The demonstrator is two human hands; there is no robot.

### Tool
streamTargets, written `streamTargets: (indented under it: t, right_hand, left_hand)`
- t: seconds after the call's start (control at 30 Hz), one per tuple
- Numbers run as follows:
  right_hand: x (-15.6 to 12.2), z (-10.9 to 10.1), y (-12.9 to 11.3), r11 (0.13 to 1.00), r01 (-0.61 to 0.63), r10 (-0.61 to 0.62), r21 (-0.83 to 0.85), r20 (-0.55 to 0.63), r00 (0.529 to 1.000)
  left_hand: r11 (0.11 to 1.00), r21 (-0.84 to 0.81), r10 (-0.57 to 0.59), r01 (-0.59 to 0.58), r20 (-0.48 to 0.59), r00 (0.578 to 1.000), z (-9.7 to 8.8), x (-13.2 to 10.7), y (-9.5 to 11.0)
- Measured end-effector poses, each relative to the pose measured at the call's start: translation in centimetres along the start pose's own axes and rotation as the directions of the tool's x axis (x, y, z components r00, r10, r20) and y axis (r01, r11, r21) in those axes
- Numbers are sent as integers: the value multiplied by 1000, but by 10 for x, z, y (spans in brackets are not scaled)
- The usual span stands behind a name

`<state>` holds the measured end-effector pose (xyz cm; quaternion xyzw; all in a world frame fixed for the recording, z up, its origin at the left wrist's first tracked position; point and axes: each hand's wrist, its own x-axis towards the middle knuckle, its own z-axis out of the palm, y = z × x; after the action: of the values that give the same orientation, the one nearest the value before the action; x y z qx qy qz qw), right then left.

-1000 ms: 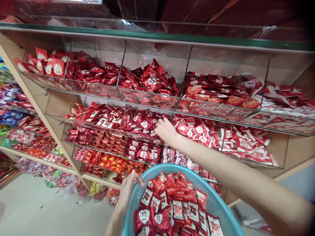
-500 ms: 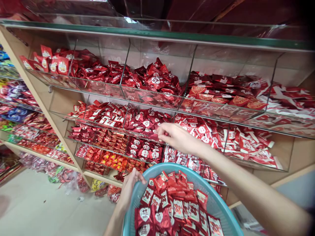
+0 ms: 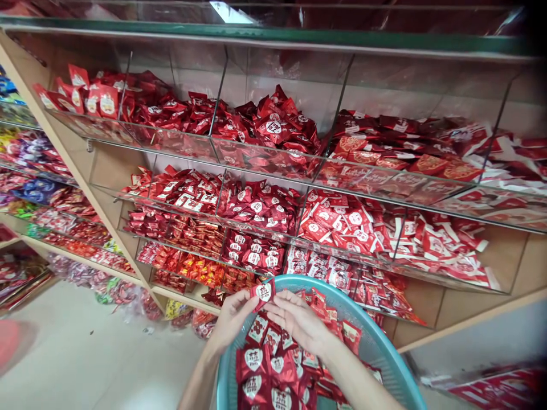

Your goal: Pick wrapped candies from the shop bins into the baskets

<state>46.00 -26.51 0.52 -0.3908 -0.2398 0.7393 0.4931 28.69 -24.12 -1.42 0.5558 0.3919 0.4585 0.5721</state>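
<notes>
A small red candy packet with a white heart mark (image 3: 264, 292) stands upright above a teal plastic basket (image 3: 354, 302). The packet's lower end sits between the fingertips of my left hand (image 3: 233, 320) and my right hand (image 3: 299, 322). Both hands are over the basket's near side, inside its rim. Below them lies a heap of red heart-printed packets (image 3: 267, 370), partly hidden by my hands and wrists.
Clear acrylic bins (image 3: 265, 162) full of red packets rise in tiers just beyond the basket, on a light wooden shelf unit (image 3: 115, 176). More bins of mixed sweets line the left side, above a pale floor (image 3: 106, 353).
My right hand has come down from the shelf bin to above the basket. A red packet now sits between my hands, and my left hand has moved up and right, off the rim.
</notes>
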Motion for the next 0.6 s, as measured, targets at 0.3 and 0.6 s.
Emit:
streamTargets:
  t: [0.3, 0.6]
  right_hand:
    - [-2, -11, 8, 957, 133, -152, -256, -58, 987]
    - [0, -2, 1, 911, 235, -271, -340, -60, 961]
  left_hand:
    - [998, 54, 41, -40, -23, 999, -3, 2, -12]
    - [992, 120, 31, -44, 105, 994, -4, 4, -8]
